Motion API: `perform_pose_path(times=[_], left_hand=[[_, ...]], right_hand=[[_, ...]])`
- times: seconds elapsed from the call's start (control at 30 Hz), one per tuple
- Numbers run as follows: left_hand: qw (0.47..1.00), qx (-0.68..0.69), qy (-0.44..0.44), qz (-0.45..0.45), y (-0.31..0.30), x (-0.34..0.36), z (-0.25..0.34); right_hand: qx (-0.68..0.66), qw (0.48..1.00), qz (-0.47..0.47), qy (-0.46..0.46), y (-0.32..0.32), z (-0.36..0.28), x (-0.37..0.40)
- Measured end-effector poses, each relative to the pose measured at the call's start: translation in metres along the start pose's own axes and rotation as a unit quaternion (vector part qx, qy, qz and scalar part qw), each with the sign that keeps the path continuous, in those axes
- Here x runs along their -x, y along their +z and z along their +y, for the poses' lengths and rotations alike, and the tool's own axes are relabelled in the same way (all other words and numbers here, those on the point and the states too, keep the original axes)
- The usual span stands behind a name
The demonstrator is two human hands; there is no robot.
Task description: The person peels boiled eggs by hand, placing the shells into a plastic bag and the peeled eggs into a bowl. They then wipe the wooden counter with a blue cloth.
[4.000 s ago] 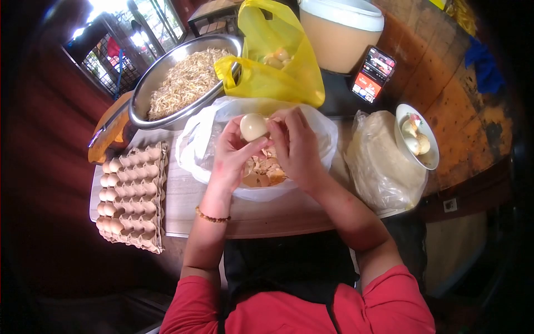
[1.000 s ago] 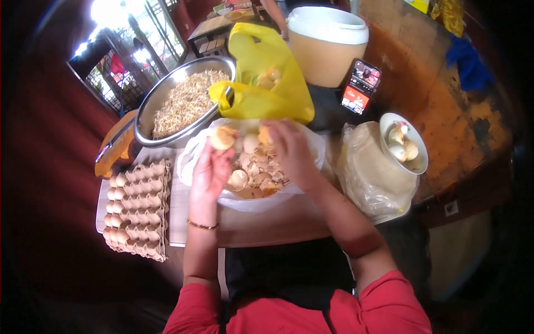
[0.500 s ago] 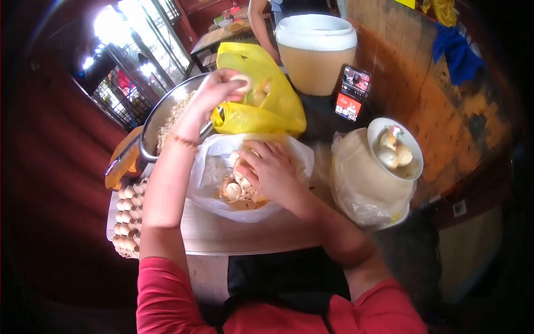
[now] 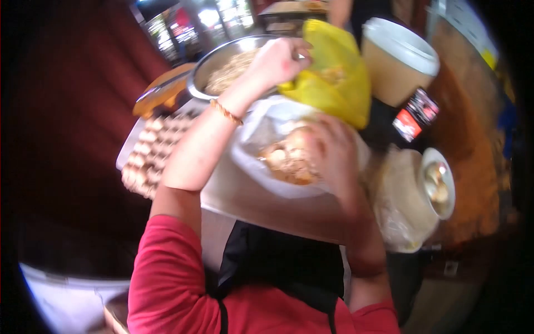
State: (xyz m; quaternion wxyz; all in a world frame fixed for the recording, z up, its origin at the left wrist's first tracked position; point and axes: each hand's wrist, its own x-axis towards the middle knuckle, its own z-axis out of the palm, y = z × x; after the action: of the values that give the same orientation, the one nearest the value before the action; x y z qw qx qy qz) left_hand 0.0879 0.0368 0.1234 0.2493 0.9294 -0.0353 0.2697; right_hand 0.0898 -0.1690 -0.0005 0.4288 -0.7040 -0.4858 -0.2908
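My left hand [image 4: 285, 60] is over the mouth of a yellow plastic bag [image 4: 353, 92], its fingers closed round a pale egg [image 4: 302, 56], of which only a small patch shows. Several roundish things lie in the yellow bag, too blurred to name. My right hand [image 4: 336, 153] reaches into a white plastic bag [image 4: 253, 161], at the right side of a heap of broken eggshells [image 4: 289, 161]. Motion smears its fingers, so whether they grip anything cannot be made out.
Left stands a carton of eggs [image 4: 153, 147]. Behind it are a knife on a wooden board [image 4: 147, 100] and a steel bowl [image 4: 194, 83] of shredded stuff. To the right are a large tub [image 4: 392, 72], a phone [image 4: 416, 114] and a white bowl [image 4: 445, 192] holding several egg-like pieces. Another person stands behind.
The view has swung, so everything sits further right in it. My left hand still holds the egg, now lower at the yellow bag's mouth. My right hand stays at the shells, shifted to their right side.
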Motion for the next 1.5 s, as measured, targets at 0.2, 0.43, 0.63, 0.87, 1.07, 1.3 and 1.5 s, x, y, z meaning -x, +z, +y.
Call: perform_pose_path(times=[0.2,0.43,0.63,0.87,1.07,1.3,1.5], left_hand=[[0.945,-0.247,-0.193,0.088,-0.104,0.143,-0.052],[0.702,-0.444,-0.549,-0.092,-0.211,0.291,-0.143],[0.704,-0.469,-0.526,-0.091,-0.205,0.354,-0.099],[0.752,-0.445,-0.486,0.021,-0.167,0.382,-0.085],[0.77,-0.447,-0.451,0.067,-0.165,0.371,-0.083],[0.89,-0.246,-0.149,0.354,-0.06,0.3,0.006],[0.967,-0.138,-0.17,0.127,0.002,0.283,0.009]], right_hand=[[-0.031,0.996,-0.05,0.073,-0.011,-0.011,-0.007],[-0.015,0.995,-0.056,0.083,-0.01,-0.016,-0.008],[-0.006,0.998,-0.045,0.05,-0.008,-0.009,-0.009],[-0.012,0.998,-0.028,0.049,-0.01,-0.012,-0.009],[-0.054,0.996,-0.014,0.071,-0.012,-0.007,-0.008],[-0.081,0.993,-0.022,0.084,-0.012,-0.012,-0.006],[-0.102,0.994,-0.01,0.043,-0.007,-0.009,-0.006]])
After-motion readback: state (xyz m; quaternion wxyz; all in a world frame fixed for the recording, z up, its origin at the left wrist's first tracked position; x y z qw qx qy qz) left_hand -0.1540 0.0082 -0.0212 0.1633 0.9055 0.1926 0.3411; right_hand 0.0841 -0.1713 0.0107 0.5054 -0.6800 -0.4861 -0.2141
